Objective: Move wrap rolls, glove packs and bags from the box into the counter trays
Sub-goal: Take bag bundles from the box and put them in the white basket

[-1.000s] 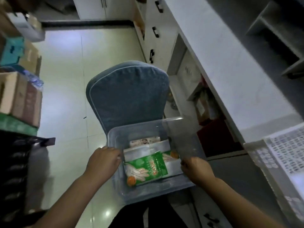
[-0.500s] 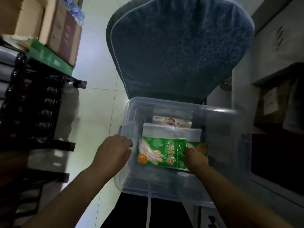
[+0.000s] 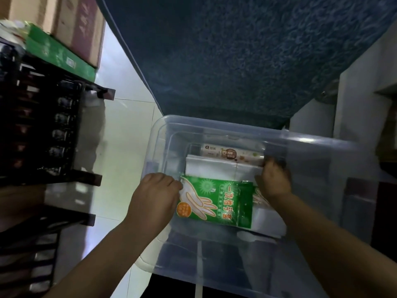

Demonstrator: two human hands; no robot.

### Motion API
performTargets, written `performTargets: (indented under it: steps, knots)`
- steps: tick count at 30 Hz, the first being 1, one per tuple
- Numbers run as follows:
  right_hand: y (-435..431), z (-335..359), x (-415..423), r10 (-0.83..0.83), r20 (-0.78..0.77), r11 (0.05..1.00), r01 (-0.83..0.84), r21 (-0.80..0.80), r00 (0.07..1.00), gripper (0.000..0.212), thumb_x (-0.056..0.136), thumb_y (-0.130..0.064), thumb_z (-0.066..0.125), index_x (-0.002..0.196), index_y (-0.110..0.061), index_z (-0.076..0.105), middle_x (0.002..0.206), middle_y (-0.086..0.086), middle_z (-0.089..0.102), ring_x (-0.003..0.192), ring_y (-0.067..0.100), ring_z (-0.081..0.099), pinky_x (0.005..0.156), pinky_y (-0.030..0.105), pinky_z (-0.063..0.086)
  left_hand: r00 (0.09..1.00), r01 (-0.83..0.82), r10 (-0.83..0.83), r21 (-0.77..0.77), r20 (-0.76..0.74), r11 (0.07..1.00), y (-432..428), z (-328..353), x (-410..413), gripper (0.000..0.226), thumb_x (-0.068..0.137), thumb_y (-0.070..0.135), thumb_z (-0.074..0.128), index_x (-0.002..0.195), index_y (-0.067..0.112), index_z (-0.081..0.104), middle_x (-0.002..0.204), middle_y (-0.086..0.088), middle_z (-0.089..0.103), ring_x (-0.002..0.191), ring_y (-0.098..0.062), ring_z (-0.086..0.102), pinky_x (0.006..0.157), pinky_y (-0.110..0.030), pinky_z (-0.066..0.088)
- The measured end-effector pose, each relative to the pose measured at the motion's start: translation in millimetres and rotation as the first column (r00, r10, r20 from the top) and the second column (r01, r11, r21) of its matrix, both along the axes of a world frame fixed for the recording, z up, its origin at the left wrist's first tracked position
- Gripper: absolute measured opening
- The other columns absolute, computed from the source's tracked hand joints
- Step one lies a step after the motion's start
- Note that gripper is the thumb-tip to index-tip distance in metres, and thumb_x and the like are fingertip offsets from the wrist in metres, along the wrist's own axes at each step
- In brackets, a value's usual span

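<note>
A clear plastic box (image 3: 322, 145) sits in front of me on a blue cushioned chair. On top inside lies a green glove pack (image 3: 217, 201) printed with white hands. A white bag pack (image 3: 219, 168) lies behind it, and a wrap roll (image 3: 232, 152) rests against the far wall. My left hand (image 3: 154, 196) reaches over the box's left rim, its curled fingers closed on the glove pack's left edge. My right hand (image 3: 275, 179) is inside the box at the right end of the bag pack and roll. Its fingers are curled downward and what they hold is hidden.
The blue chair cushion (image 3: 236, 50) fills the view beyond the box. A dark rack (image 3: 43, 130) stands at the left with cardboard cartons (image 3: 71, 24) and a green carton on top. Pale floor tiles (image 3: 124, 143) run between rack and chair. White cabinet fronts (image 3: 361, 104) are at the right.
The view has come closer to the box. My left hand moved from the box rim onto the glove pack's left edge. My right hand shifted from the glove pack's right end back toward the roll.
</note>
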State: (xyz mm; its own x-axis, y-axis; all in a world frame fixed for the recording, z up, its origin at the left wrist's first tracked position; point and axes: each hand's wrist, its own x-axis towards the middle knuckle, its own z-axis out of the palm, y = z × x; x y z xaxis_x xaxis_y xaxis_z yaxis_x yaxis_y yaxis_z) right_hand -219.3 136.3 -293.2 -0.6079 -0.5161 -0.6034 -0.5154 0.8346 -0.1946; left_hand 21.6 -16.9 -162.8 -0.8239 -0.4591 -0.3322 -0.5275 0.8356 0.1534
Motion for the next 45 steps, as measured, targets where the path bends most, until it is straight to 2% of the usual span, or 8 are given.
performTargets:
  steps: [7,14,17,25,30,34,37,45]
  knots:
    - [18.6,25.8,2.8,0.447,-0.06,0.894,-0.445,0.054,0.892,0.028,0.086,-0.033,0.056,0.11,-0.019,0.062,0.111,0.005,0.065,0.104,0.027,0.053,0.089,0.036,0.035,0.971,-0.166,0.144,0.104,0.19,0.981,10.9,4.6,-24.0,0.015,0.069,0.011,0.071,0.084,0.014,0.073,0.075,-0.007,0.072,0.071,-0.029,0.065,0.065,-0.034,0.051]
    - [32.7,109.7,11.1,0.454,-0.305,0.767,-0.542,-0.344,0.837,0.024,0.06,-0.021,0.085,0.073,-0.012,0.066,0.069,0.006,0.065,0.063,0.029,0.057,0.056,0.037,0.045,0.996,0.088,-0.09,0.116,0.012,0.989,24.3,14.1,-89.7,0.068,0.072,0.003,0.064,0.135,0.011,0.042,0.14,-0.009,0.047,0.133,-0.026,0.037,0.11,-0.036,0.027]
    - [34.4,131.1,4.8,0.38,-0.362,0.686,-0.522,-0.507,0.851,0.021,0.065,-0.018,0.081,0.072,-0.009,0.063,0.069,0.009,0.061,0.063,0.029,0.055,0.056,0.033,0.042,0.977,0.192,-0.199,0.089,0.08,0.977,21.9,28.5,-110.5,0.041,0.078,0.011,0.059,0.118,0.017,0.054,0.122,-0.008,0.062,0.117,-0.028,0.052,0.097,-0.034,0.036]
    - [41.7,82.1,21.7,-0.407,0.135,0.825,0.427,-0.37,0.903,0.048,0.08,-0.011,0.068,0.122,-0.014,0.046,0.118,0.013,0.061,0.105,0.031,0.057,0.085,0.04,0.047,0.998,0.013,-0.003,-0.152,0.066,0.988,-18.8,82.2,-95.7,0.008,0.079,0.018,0.062,0.086,0.019,0.063,0.076,-0.007,0.068,0.068,-0.032,0.065,0.051,-0.026,0.028]
    - [42.8,41.3,77.6,0.305,0.059,0.942,-0.293,-0.163,0.95,0.054,0.08,-0.011,0.06,0.132,-0.017,0.048,0.134,0.017,0.052,0.119,0.033,0.051,0.095,0.037,0.041,0.994,-0.084,0.098,-0.216,0.052,0.973,-44.7,87.7,-60.6,0.005,0.078,0.017,0.067,0.079,0.013,0.064,0.067,-0.011,0.063,0.057,-0.037,0.058,0.048,-0.024,0.022]
    - [28.8,11.1,113.8,0.855,0.03,0.504,-0.814,-0.287,0.518,0.067,0.085,-0.012,0.059,0.144,-0.026,0.029,0.156,0.015,0.017,0.143,0.034,0.019,0.114,0.052,0.02,0.987,-0.142,0.155,-0.212,0.046,0.967,-51.1,72.9,-40.2,0.008,0.08,0.02,0.067,0.08,0.013,0.063,0.066,-0.01,0.062,0.055,-0.037,0.057,0.048,-0.022,0.016]
    - [30.0,-5.5,117.1,0.936,0.068,0.351,-0.928,-0.126,0.345,0.073,0.092,-0.02,0.051,0.148,-0.029,0.005,0.158,0.004,-0.013,0.144,0.025,-0.014,0.114,0.051,-0.007,0.985,-0.166,0.173,-0.193,0.018,0.967,-50.7,62.4,-30.9,0.009,0.082,0.02,0.065,0.079,0.012,0.062,0.065,-0.009,0.062,0.053,-0.034,0.056,0.048,-0.019,0.011]
    - [28.8,-2.0,46.9,0.844,0.046,0.533,-0.845,0.03,0.534,0.072,0.091,-0.005,0.044,0.148,-0.027,0.008,0.159,0.002,-0.006,0.146,0.025,-0.004,0.117,0.051,0.003,0.98,-0.196,0.188,-0.186,-0.059,0.963,-54.5,48.4,-26.2,0.008,0.086,0.02,0.059,0.085,0.013,0.062,0.07,-0.009,0.063,0.059,-0.033,0.057,0.052,-0.023,0.021]
